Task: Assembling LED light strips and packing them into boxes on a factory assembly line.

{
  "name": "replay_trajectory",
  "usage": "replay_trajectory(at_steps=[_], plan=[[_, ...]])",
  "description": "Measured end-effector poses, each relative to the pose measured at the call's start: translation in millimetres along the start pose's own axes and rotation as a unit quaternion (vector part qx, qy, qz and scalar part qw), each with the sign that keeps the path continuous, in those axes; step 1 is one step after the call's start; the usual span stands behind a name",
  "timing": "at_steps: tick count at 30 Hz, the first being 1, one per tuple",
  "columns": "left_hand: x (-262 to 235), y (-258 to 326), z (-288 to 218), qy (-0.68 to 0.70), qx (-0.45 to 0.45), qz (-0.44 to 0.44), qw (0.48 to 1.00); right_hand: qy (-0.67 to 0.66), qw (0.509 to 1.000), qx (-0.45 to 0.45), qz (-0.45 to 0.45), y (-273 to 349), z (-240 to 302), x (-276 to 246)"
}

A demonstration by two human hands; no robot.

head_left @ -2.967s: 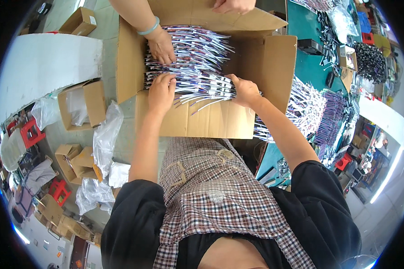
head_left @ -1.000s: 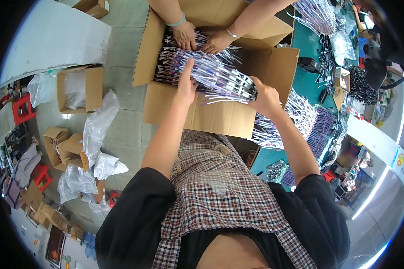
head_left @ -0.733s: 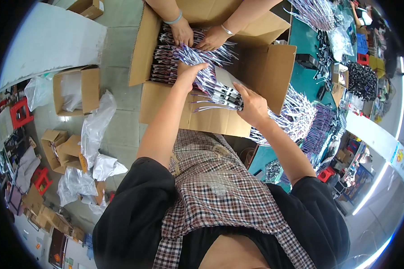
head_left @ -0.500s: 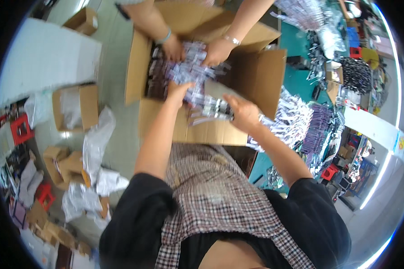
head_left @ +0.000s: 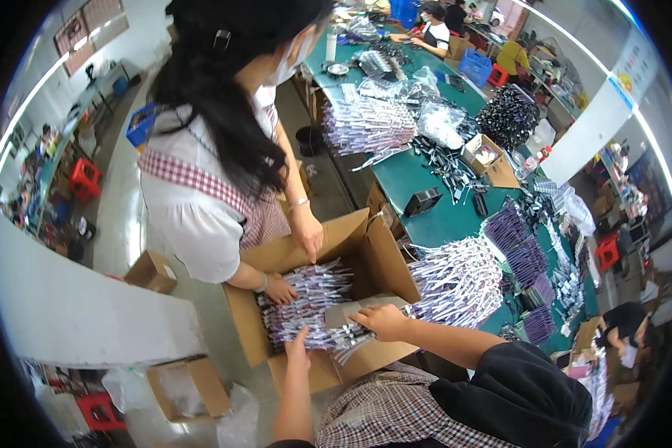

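An open cardboard box (head_left: 250,328) in front of me holds many thin white-and-purple strips (head_left: 306,295) in layered rows. At its near side my left hand (head_left: 299,352) is closed on the edge of the strips, its thumb on top and its other fingers mostly hidden. My right hand (head_left: 383,322) is closed at the box's near right, around the end of a bundle of strips (head_left: 349,349). A flat grey-brown piece (head_left: 343,312) lies against its fingers. Across the box, a co-worker's two hands (head_left: 280,288) press on and reach over the same strips.
To the right, a green table (head_left: 403,175) carries piles of white strips (head_left: 459,280), purple strips (head_left: 517,239) and black parts (head_left: 508,112). The co-worker (head_left: 209,149) stands at the box's far left. A white pillar (head_left: 89,306) and an open carton (head_left: 190,388) are on the left.
My view has tilted up and swung, bringing the co-worker and more of the table into sight. Both my hands stay at the strips. One co-worker hand has lifted toward the box's far edge.
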State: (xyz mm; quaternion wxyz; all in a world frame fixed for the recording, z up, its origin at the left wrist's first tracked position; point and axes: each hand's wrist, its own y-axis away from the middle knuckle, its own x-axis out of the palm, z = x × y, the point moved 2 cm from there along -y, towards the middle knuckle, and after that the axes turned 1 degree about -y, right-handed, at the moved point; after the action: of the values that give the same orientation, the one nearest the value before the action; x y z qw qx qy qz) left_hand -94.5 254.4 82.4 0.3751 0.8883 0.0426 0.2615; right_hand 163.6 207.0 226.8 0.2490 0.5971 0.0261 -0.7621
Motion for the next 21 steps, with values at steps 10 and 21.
replay_trajectory(at_steps=[10,21], plan=[[-18.4,20.8,-10.6,-0.036,0.031,0.008,0.999,-0.014,1.0,0.01,0.018,20.8,28.1,-8.2],[-19.8,33.5,-3.4,-0.047,0.046,0.012,0.998,-0.029,0.999,-0.011,-0.031,30.6,25.1,-0.8]])
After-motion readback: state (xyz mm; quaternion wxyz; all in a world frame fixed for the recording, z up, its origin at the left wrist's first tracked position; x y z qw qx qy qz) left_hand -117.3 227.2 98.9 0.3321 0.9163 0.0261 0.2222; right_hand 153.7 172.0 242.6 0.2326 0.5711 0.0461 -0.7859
